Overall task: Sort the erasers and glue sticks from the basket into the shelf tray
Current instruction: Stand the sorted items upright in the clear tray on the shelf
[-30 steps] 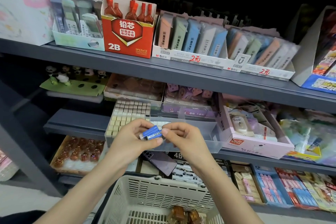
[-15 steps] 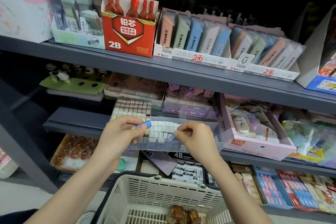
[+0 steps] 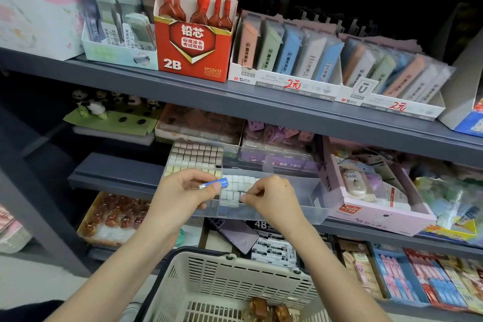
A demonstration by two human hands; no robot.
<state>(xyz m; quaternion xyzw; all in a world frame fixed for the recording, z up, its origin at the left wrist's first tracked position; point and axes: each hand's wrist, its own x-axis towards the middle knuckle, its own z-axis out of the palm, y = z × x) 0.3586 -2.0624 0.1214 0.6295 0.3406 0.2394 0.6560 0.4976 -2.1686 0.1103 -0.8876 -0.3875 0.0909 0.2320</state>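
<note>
Clear plastic forms the shelf tray [image 3: 300,206], which sits on the middle shelf [image 3: 117,175] near the centre of the view. The left hand [image 3: 183,196] hovers at the tray's front edge, its grip narrowed to a pinch of thumb and forefinger on a blue-sleeved eraser [image 3: 215,183]. The eraser lies roughly level, its far end pointing toward three o'clock, just above the rows of white erasers [image 3: 235,188] inside the tray. The right hand [image 3: 271,201], at three o'clock of the left and apart from it, has its fingers curled with the tips down at the white erasers; whether its grip has hold of anything I cannot tell. At eleven o'clock of the white rows, a neighbouring compartment holds beige and pink blocks [image 3: 196,157]. The cream basket [image 3: 235,277] is at six o'clock, between the forearms, with brown packets [image 3: 264,308] in its bottom. A red 2B box [image 3: 193,60] stands on the top shelf [image 3: 183,91] at twelve o'clock.
</note>
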